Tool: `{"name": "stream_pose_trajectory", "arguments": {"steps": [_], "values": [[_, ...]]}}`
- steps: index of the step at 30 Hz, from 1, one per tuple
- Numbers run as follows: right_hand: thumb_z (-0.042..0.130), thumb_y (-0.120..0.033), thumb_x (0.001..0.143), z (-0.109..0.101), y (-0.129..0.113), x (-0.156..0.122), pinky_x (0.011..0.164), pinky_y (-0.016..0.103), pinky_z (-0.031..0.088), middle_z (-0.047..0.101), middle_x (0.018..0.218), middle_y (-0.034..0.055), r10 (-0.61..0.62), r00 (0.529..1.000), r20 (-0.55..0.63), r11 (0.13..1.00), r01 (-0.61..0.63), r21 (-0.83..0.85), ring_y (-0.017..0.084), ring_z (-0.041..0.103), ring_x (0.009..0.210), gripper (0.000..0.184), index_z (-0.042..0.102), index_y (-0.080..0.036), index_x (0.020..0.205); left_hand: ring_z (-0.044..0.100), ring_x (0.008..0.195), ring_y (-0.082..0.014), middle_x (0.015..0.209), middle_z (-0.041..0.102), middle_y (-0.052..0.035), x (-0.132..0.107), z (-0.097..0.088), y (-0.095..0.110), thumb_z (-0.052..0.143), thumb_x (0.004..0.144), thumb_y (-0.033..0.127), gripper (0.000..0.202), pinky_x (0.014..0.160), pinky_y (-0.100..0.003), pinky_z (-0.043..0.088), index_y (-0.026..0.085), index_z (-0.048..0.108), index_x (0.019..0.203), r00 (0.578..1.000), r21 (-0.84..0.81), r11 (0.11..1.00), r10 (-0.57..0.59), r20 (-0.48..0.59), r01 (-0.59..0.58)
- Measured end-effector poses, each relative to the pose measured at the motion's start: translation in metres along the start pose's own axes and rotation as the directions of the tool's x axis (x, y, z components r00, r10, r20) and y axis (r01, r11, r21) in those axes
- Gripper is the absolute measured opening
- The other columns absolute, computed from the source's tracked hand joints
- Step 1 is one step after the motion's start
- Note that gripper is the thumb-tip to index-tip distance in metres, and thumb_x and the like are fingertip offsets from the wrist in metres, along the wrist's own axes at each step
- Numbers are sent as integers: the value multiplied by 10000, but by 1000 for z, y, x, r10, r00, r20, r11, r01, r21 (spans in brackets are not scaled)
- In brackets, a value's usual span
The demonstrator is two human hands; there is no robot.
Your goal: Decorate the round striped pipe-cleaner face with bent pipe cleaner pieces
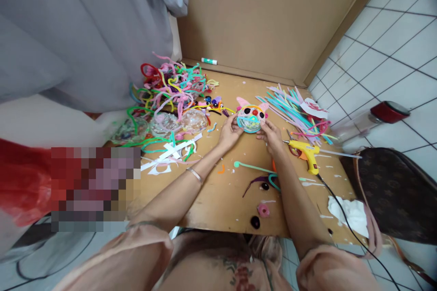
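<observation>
Between my two hands is a round, clear craft face [251, 119] with pink ears, dark oval eyes, a red nose and a turquoise band across its front. My left hand [231, 132] grips its left edge, fingers closed against the rim. On the opposite side, my right hand [270, 135] pinches the lower right edge. Just right of my right forearm lies a yellow hot glue gun [309, 153] with a glue stick in its back. A green pipe cleaner [254, 167] with a curled end rests on the table below the hands.
Tangled pipe cleaners [170, 82] and clear plastic domes [194, 120] crowd the table's left. Straight pipe cleaners [288, 109] lie at the back right. A brown bag [399, 191], a clear bottle with a red lid [389, 111] and crumpled tissue [350, 214] are on the right. The glue gun's black cord [348, 225] trails off the edge.
</observation>
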State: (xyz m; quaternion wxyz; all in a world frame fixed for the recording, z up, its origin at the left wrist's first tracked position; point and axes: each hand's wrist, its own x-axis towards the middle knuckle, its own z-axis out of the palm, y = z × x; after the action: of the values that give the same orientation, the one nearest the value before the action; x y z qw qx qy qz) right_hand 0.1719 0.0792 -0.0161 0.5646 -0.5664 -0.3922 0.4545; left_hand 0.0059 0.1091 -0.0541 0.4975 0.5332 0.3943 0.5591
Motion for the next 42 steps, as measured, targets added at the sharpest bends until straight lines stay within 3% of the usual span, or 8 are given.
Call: {"name": "stream_pose_trajectory", "arguments": {"steps": [6,13,28,37,42], "values": [[766,-421,663,-5,1,-2,552,191,554,695,905,-13,-20,1000,21,1000,20,2,81,603,649,516,652,-235,1131,612,751,-119,1024,655,-50,-1,-2,0,692,726,160,513,766,-275,536,203,578,1224,1000,-23,1000,18,9,-18],[745,-378,694,0,-1,-3,492,169,516,654,760,-32,-2,1000,-8,999,2,48,78,590,598,421,660,-216,1073,624,743,-121,1057,651,-71,2,-1,-4,705,717,145,580,770,-282,537,185,551,1275,1000,-9,1000,6,17,-6],[753,-387,714,0,-3,2,473,166,522,653,777,-35,37,999,-19,998,-36,51,74,609,585,397,641,-215,1055,611,722,-107,1018,651,-53,2,0,-3,684,715,105,585,746,-264,537,198,544,1275,1000,-18,1000,13,4,-13],[764,-392,688,0,-6,2,471,163,526,656,786,-44,39,998,-40,997,-37,66,68,608,573,458,595,-224,1079,590,709,-108,1028,622,-53,3,2,-2,689,698,95,614,739,-270,522,197,535,1284,1000,-27,1000,-16,-22,16],[766,-416,644,0,-3,1,460,164,513,655,825,-41,-16,995,-101,998,23,66,67,604,572,520,562,-231,1085,571,710,-105,1009,598,-47,0,1,3,695,685,97,587,725,-267,512,186,563,1251,999,-29,999,-24,-23,23]]}}
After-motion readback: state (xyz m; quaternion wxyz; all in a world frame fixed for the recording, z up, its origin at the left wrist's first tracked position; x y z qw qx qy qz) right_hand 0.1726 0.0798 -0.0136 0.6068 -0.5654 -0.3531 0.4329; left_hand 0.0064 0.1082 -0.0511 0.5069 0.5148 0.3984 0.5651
